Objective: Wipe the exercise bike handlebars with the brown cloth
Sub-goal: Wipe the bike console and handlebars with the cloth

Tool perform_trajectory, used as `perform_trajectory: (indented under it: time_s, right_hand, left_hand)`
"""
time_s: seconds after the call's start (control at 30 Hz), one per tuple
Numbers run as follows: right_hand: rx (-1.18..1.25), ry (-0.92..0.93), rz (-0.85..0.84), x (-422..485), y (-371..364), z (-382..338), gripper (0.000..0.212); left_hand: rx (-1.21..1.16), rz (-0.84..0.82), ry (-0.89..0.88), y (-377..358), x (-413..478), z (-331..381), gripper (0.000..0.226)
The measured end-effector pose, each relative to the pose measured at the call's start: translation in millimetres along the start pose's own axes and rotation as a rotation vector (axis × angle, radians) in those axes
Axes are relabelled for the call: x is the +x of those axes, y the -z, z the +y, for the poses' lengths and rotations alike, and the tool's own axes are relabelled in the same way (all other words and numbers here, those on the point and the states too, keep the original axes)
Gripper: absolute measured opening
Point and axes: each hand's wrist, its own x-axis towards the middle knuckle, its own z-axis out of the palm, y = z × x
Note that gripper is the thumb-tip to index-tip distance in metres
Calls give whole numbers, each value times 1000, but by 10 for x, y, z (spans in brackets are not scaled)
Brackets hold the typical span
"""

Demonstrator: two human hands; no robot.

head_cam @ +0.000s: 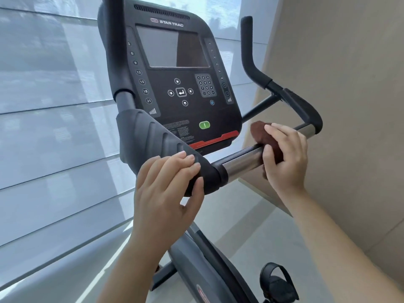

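Observation:
The exercise bike's handlebars (242, 161) cross the middle of the view: a shiny metal tube between black rubber grips. My right hand (286, 156) is wrapped around the tube with the brown cloth (263, 133) bunched between palm and metal; part of the cloth sticks out above my fingers. My left hand (168, 189) clasps the black padded grip (153, 136) at the tube's left end, fingers over the top and thumb underneath. The black right grip (306, 108) curves up beyond my right hand.
The black console (175, 84) with its screen and buttons stands just behind the bar. A window with sheer blinds (43, 127) fills the left side, a beige wall (349, 84) the right. The bike frame and a pedal with strap (276, 283) lie below.

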Motion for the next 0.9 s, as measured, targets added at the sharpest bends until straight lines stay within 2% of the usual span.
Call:
perform_trajectory:
  time_s: [0.1, 0.27, 0.43, 0.53, 0.67, 0.8, 0.9]
  right_hand:
    - [25, 25, -8, -64, -6, -152, 32]
    - [113, 267, -47, -54, -17, -164, 27]
    - [54, 201, -123, 190, 41, 513, 27]
    - [66, 257, -181, 351, 59, 772, 25]
    - [118, 169, -273, 382, 75, 641, 29]
    - [224, 223, -430, 424, 87, 496, 34]
    - [167, 279, -534, 566, 143, 595, 37]
  left_hand:
    - [58, 4, 51, -13, -30, 79, 23]
    - [113, -59, -19, -239, 19, 474, 16]
    - [108, -118, 37, -527, 272, 808, 19]
    - [126, -138, 67, -746, 420, 932, 16]
    - [229, -230, 131, -922, 430, 932, 19]
    - [287, -181, 70, -974, 344, 890, 11]
    - [299, -178, 63, -973, 324, 886, 14]
